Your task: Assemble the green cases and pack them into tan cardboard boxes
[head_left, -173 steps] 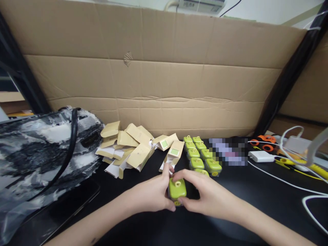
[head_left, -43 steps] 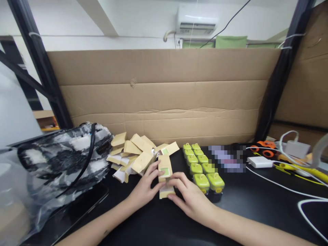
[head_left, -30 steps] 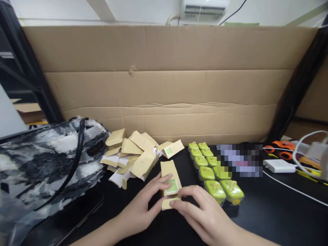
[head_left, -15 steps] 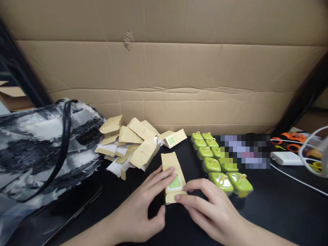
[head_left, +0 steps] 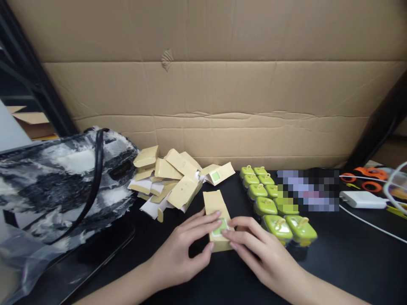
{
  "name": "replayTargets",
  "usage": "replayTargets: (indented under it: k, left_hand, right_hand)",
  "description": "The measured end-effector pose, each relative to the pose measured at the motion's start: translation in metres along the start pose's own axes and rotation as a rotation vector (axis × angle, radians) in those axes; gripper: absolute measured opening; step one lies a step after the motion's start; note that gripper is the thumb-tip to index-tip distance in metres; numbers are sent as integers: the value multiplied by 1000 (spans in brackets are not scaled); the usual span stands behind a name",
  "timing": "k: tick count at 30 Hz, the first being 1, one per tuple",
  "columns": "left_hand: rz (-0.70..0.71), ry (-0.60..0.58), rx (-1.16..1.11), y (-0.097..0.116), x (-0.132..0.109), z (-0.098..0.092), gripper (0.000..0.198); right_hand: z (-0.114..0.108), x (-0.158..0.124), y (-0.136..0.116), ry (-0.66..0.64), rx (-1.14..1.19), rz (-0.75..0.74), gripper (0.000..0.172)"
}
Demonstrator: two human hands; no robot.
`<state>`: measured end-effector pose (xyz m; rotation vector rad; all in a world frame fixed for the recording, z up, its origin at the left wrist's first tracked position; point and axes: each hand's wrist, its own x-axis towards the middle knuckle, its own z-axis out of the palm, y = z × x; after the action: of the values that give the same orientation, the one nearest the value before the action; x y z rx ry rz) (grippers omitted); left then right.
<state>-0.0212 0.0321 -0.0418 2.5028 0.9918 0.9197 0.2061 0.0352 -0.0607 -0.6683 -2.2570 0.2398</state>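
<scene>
A small tan cardboard box [head_left: 215, 202] lies on the black table between my hands, its long side pointing away from me. A white-edged green square [head_left: 218, 229] marks its upper face. My left hand [head_left: 182, 245] grips the box from the left, fingers across the top and thumb at the near end. From the right, my right hand [head_left: 262, 245] holds it with bent fingers, one fingertip pressing on the green square. The near end looks folded closed. Whatever is inside the box cannot be seen.
Flattened and open tan boxes [head_left: 178, 186] are heaped at the back left, beside a furry black-and-white bag [head_left: 79, 169]. Green-lidded small containers [head_left: 300, 228] stand in two rows at right. Beyond them are a white charger [head_left: 362, 199] and orange-handled scissors [head_left: 372, 186]. Cardboard [head_left: 222, 93] walls the back.
The flap at the box's near end has gone from sight under my fingers, leaving a folded edge. My left thumb has come onto the box. The view has shifted slightly.
</scene>
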Motion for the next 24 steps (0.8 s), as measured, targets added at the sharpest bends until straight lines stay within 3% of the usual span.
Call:
replayTargets:
  k: [5, 8, 10, 13, 18, 22, 24]
  left_hand:
    - [25, -56, 85, 3, 0, -2, 48]
    - [15, -86, 310, 5, 2, -15, 58]
    - [-28, 36, 530, 2, 5, -26, 62]
    - [-110, 241, 761, -12, 9, -40, 59]
    - [-173, 264, 785, -27, 10, -48, 34]
    - [-185, 295, 749, -13, 11, -53, 32]
    - [-233, 305, 605, -7, 11, -53, 37]
  right_hand:
    - [-7, 11, -8, -70, -23, 31, 22]
    - [-15, 23, -13, -134, -345, -37, 23]
    - [-18, 30, -11, -110, -577, -98, 24]
    - [-19, 33, -1, -48, -712, -138, 28]
    - [-15, 24, 4, 52, -748, -122, 38]
    - [-6, 13, -11, 74, -529, -189, 41]
    - [2, 8, -18, 45, -394, -227, 37]
